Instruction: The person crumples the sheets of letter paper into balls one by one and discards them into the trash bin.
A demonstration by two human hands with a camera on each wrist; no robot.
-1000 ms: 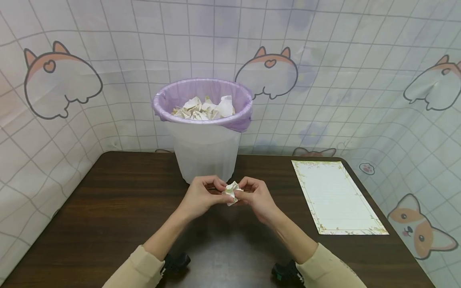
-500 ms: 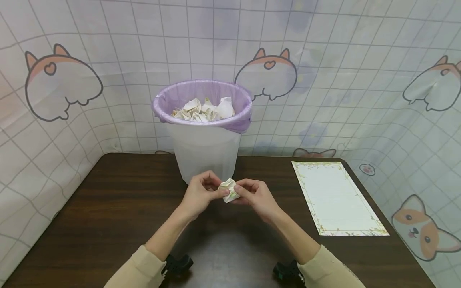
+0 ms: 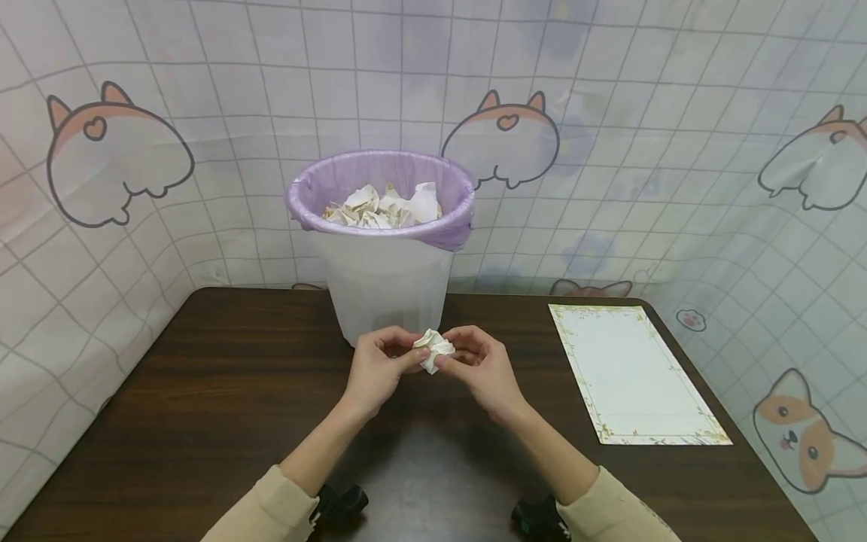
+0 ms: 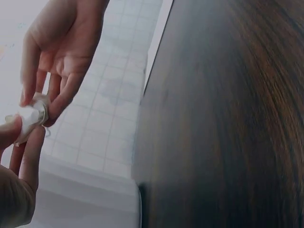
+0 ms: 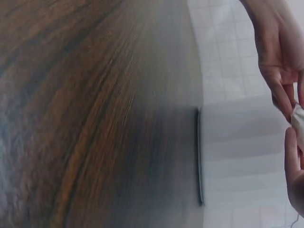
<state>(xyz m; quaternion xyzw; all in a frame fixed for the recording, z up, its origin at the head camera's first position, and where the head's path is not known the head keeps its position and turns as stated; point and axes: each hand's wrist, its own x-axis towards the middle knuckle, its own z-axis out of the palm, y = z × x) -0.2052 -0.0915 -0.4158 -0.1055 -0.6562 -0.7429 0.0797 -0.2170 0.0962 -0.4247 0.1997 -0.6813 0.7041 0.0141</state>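
Observation:
A small crumpled paper ball (image 3: 434,349), whitish with faint creases, is held between both hands above the table, just in front of the bin. My left hand (image 3: 376,370) pinches its left side between thumb and fingers. On the other side my right hand (image 3: 486,372) pinches it the same way. The left wrist view shows the crumpled paper (image 4: 32,116) between the fingertips of the two hands. At the right edge of the right wrist view only part of the paper (image 5: 298,121) shows.
Behind the hands stands a whitish bin (image 3: 386,278) with a purple liner (image 3: 318,196), holding several crumpled papers (image 3: 375,207). A flat sheet with a floral border (image 3: 637,373) lies on the right of the dark wooden table (image 3: 203,406). A patterned cloth (image 3: 643,150) hangs behind.
The fingers of both hands have shifted around the paper, turning and squeezing it. The hands have risen slightly with it. Bin and flat sheet stay in place.

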